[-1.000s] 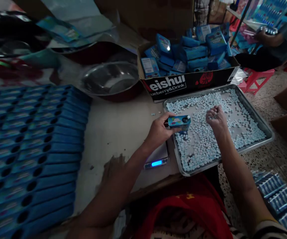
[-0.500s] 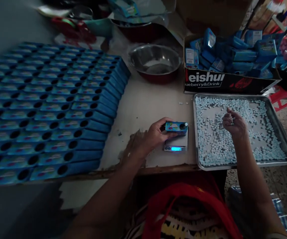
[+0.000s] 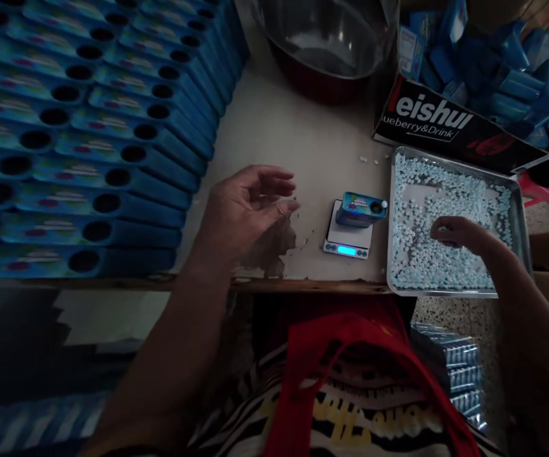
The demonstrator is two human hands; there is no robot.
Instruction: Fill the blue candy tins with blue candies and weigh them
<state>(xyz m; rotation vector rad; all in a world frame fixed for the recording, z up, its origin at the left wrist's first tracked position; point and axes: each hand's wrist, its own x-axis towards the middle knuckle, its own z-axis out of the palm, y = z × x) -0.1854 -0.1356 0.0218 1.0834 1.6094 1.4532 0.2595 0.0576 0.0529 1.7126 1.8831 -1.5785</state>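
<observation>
Left hand hovers mid-frame, fingers loosely spread, holding nothing. Right hand dips curled into the pale blue tablets in the metal tray at right; whether it holds any, I cannot tell. Between them, the small blue tin sits on the little digital scale, on the worn surface.

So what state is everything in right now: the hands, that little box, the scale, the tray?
Left hand: open, empty, above the table.
Right hand: curled over the candies, grip unclear.
Small blue box: on the scale, hole on top open.
Scale: on, display lit blue.
Tray: partly covered with candies.
Steel bowl: upright.
</observation>
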